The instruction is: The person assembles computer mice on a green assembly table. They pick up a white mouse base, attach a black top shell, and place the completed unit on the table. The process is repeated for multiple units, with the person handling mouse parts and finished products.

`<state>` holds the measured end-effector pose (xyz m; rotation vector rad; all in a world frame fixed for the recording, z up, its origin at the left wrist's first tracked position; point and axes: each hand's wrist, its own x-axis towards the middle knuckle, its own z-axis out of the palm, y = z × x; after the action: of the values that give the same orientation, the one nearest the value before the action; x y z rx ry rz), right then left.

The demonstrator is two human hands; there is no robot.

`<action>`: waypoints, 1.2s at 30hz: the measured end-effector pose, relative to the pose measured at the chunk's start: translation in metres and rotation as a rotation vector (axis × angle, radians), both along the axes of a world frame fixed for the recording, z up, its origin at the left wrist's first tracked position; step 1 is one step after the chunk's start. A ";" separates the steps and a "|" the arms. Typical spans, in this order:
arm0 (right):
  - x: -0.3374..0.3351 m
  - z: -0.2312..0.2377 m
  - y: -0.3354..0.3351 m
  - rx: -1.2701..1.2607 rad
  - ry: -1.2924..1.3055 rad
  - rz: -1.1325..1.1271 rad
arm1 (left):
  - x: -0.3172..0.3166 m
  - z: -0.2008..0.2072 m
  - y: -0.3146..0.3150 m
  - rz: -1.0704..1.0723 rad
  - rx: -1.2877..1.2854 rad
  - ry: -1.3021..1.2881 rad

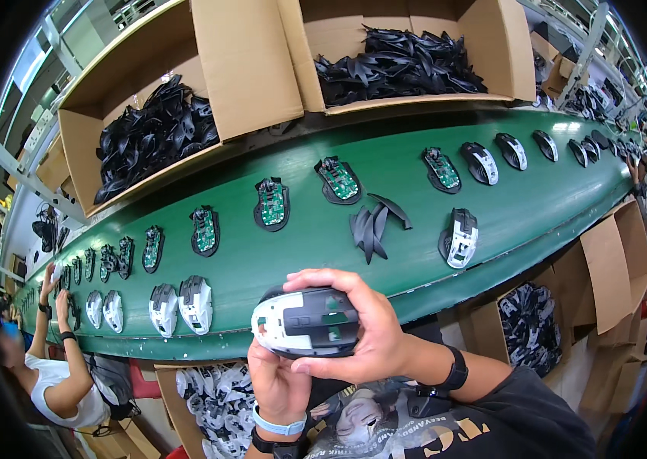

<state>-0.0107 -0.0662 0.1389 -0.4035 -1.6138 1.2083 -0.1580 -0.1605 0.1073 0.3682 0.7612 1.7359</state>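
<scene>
Just in front of me, over the near edge of the green belt, is a computer mouse (312, 325) with a white-and-grey top and a dark base. My right hand (377, 329) wraps round its right end, thumb on the near side and fingers along the far side. From below, my left hand (277, 386) closes on its left end; some of these fingers are hidden beneath it. Beyond the mouse lie loose black curved plastic pieces (371, 229). To their right sits another white-and-black mouse (461, 239).
Half-built mice with bare green circuit boards (272, 204) line the green conveyor belt (300, 252). White-topped mice (195, 304) lie at left. Cardboard boxes (258, 69) of black parts stand behind; a box of white parts (216, 402) is below. A co-worker (63, 379) reaches in at left.
</scene>
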 end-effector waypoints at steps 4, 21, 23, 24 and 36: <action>0.006 0.003 -0.001 0.104 -0.105 -0.024 | -0.006 -0.008 -0.004 -0.034 0.010 0.012; 0.013 -0.027 0.004 -0.504 0.192 0.136 | 0.000 0.006 0.029 0.205 0.219 1.578; 0.004 -0.041 0.000 -0.632 0.205 0.012 | 0.007 -0.024 0.053 0.156 0.614 1.730; 0.007 -0.048 0.004 -0.610 0.164 -0.066 | 0.016 -0.033 0.060 0.099 0.641 1.721; 0.197 -0.041 0.224 0.280 -0.929 -0.816 | -0.022 -0.042 0.073 -0.008 0.168 1.425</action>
<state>0.1859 0.1577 0.0984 -1.4129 -1.9991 0.1240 -0.1799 -0.0872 0.0649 1.7978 1.5545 1.3290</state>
